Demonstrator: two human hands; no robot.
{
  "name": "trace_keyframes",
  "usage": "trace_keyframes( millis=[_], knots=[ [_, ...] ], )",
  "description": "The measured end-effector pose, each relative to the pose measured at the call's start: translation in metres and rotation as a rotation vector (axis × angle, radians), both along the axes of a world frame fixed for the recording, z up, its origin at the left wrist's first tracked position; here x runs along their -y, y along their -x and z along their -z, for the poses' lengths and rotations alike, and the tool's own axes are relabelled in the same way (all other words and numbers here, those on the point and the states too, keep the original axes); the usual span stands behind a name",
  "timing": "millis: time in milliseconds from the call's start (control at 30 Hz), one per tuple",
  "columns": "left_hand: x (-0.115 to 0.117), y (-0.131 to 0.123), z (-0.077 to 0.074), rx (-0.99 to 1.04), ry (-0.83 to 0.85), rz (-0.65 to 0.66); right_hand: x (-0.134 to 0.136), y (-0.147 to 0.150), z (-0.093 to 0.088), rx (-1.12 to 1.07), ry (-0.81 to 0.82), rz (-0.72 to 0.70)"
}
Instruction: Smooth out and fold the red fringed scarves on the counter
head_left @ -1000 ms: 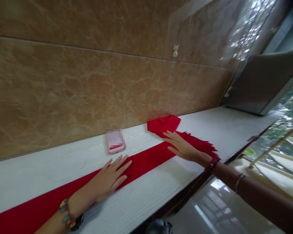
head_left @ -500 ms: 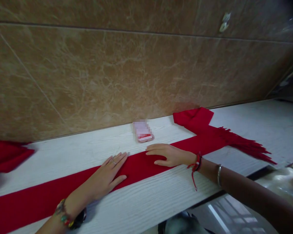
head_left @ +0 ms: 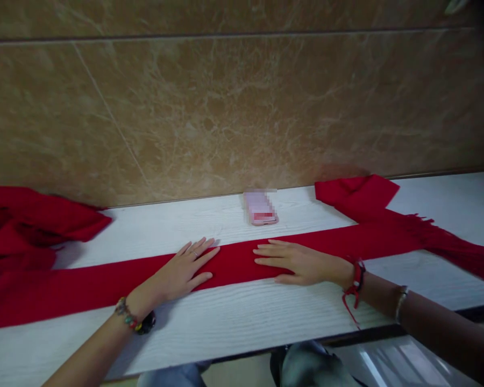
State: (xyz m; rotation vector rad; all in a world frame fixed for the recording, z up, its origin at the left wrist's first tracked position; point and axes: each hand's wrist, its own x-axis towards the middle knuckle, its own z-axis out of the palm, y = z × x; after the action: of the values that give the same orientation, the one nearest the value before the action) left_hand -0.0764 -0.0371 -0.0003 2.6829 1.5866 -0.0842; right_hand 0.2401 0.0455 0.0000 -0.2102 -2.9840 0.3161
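Sliding left along the red scarf (head_left: 84, 282), the right hand (head_left: 298, 262) is now resting open and flat near the left hand (head_left: 181, 270), which is also lying flat. The scarf's length is running left to right across the table (head_left: 246, 320), under both hands.

We can read no text, label, brand, number or sign anywhere here. The only likely bearer is the pink phone (head_left: 260, 207), lying on the white table top (head_left: 242, 322) at about eleven o'clock from our right hand (head_left: 296, 260). Its face is blurred into blocks, so we cannot tell what stands on it.
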Motion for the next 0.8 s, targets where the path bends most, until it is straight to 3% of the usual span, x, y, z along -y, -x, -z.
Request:
trace_keyframes(
  millis=[133,300,433,633,800],
  knots=[
    [0.021,0.035,-0.003,-0.012,-0.004,-0.094,0.004,0.012,-0.006,-0.019,0.031,0.01],
    [0.031,0.046,-0.005,0.01,0.028,-0.137,0.025,0.072,-0.016,-0.045,0.013,-0.073],
    [0.035,0.06,-0.005,0.037,0.04,-0.144,0.038,0.11,-0.009,-0.015,0.028,-0.177],
    [0.069,0.107,-0.013,0.06,0.006,-0.209,0.038,0.117,0.003,-0.041,0.024,-0.147],
    [0.09,0.12,-0.018,0.103,-0.109,-0.163,0.042,0.132,0.005,-0.154,-0.112,-0.155]
  ],
)
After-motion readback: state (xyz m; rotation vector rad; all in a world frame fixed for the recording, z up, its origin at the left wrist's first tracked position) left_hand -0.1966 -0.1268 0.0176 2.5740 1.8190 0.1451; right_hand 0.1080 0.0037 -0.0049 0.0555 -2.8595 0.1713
